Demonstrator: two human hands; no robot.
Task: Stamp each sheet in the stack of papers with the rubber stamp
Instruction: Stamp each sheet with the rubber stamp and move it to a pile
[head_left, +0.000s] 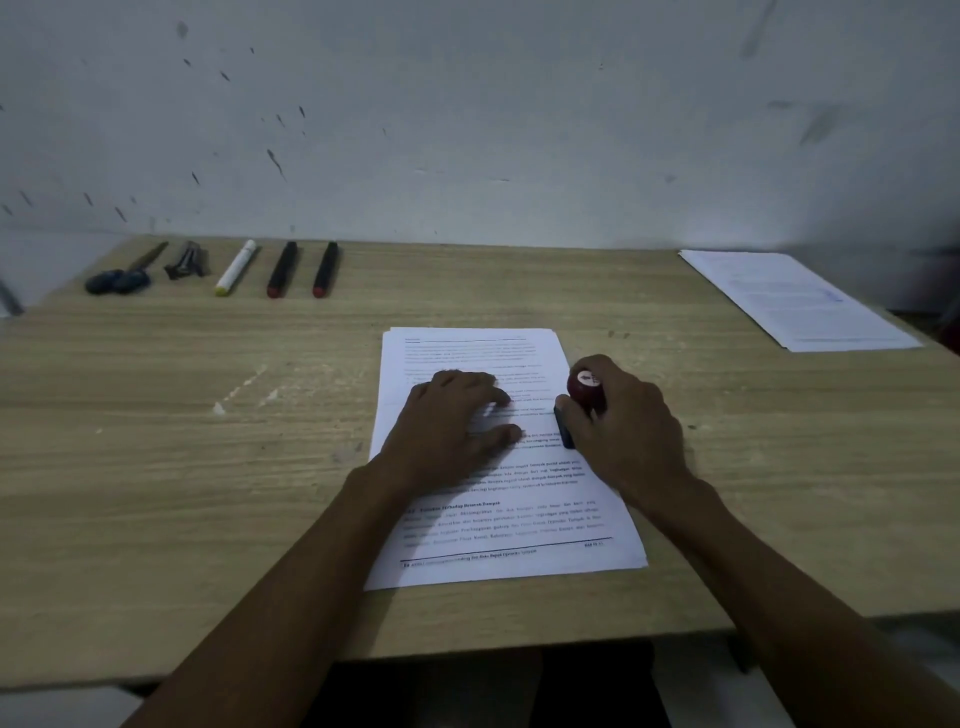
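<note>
A stack of printed white sheets (511, 525) lies in the middle of the wooden desk (182, 467). My left hand (452, 426) rests flat on the top sheet with its fingers spread. My right hand (628, 431) grips a rubber stamp (584, 389) with a dark red round knob and a black base. The stamp's base sits on the right edge of the top sheet. A second pile of sheets (795, 299) lies at the far right corner, and its top sheet bears a blue mark.
Along the desk's far left edge lie a blue-handled screwdriver (122, 275), a small dark tool (187, 260), a white marker (236, 267) and two black markers with red ends (304, 270). A grey wall (467, 130) stands right behind the desk.
</note>
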